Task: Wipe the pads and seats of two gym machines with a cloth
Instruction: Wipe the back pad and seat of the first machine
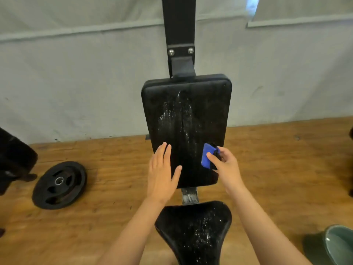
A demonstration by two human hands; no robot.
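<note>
Back pad (pixel 186 119) and seat (pixel 193 226) were both wet-speckled, unwiped. Your right hand (pixel 225 163) pinched the cloth (pixel 206 156); left hand (pixel 162 169) lay spread flat on the pad.

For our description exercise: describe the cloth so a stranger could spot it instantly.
Find the tall black back pad before the grey wall. At its lower right edge, the right hand pinches a small cloth. Its neighbours are black; it alone is bright blue.

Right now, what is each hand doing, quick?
Left hand: open, fingers straight, flat on the back pad.
Right hand: closed around the blue cloth, holding it at the pad's lower right.
</note>
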